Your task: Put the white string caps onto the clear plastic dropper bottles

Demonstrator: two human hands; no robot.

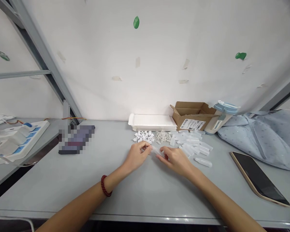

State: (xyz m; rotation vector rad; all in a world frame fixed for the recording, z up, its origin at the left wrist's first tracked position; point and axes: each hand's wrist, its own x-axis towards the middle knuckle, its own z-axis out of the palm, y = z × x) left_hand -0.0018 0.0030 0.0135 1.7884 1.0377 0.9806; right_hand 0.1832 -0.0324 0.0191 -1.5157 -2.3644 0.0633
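My left hand (136,155) and my right hand (174,159) meet over the middle of the grey table (111,180). Both pinch a small clear plastic bottle (156,150) held between their fingertips. My left wrist wears a red bead bracelet (104,186). Just behind the hands lie a heap of small white caps (143,136), a tangle of thin white inserts (162,136) and a pile of clear little bottles (193,145).
A stack of white trays (152,122) and an open cardboard box (192,116) sit against the wall. A blue-lidded cup (220,118), a blue cloth (258,137) and a phone (258,177) are at the right. A power strip (19,137) lies far left.
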